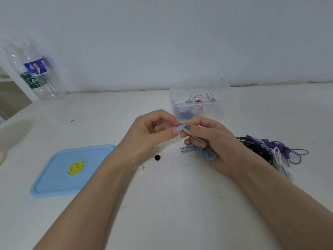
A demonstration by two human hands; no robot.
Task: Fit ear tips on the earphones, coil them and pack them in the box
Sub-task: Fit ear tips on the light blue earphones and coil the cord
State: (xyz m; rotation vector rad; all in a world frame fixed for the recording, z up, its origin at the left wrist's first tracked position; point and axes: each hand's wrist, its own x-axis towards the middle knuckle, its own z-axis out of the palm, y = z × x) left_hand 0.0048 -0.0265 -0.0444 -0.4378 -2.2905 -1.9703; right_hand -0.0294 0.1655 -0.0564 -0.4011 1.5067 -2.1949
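Two hands meet above the white table [180, 204]. Left hand [153, 130] pinches a small blue ear tip [180, 127] between thumb and forefinger; right hand [212, 139] pinches the earbud against it, bud mostly hidden by the fingertips. Blue earphone cable [200, 152] hangs bunched under the right palm, lower fingers curled round it, plug poking out left. Step looks like fitting the tip, coiling not yet started. Next move likely needs a firm push-and-twist to seat the tip, then the other bud. Black ear tip [157, 157] and a clear one [142, 168] lie loose on the table. Clear box [201, 101] just behind the hands, already holding earphones; blue lid [54, 175] off, left. Tangled black, white, purple earphones [270, 150] wait right. Water bottle [34, 73] far left.
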